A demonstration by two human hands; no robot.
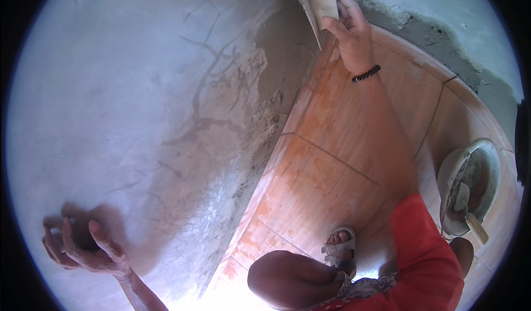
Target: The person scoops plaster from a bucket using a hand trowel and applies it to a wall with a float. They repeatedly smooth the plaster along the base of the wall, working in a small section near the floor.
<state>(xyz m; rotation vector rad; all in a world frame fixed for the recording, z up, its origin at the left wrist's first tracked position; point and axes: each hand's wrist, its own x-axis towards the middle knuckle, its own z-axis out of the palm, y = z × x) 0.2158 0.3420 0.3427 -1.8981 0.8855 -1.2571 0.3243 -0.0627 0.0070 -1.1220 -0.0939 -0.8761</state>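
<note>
My right hand (354,37), with a black bracelet at the wrist, grips a pale wooden plastering float (323,4) at the top of the view. The float is held against or close to the wet grey mortar (285,45) where the wall meets the tiled floor; actual contact cannot be made out. At the lower left, my left hand (88,250) is open, fingers apart and loosely curved, with nothing in it. It casts a shadow on the pale wall (110,100), and whether it touches the wall is unclear.
Reddish-brown tiles (332,139) cover the floor. On the right stands a bucket (445,178) with grey mortar residue and a wooden-handled trowel (477,229) in it. More grey mortar (442,45) lines the far wall's base. My bent knee and sandalled foot (340,247) are below.
</note>
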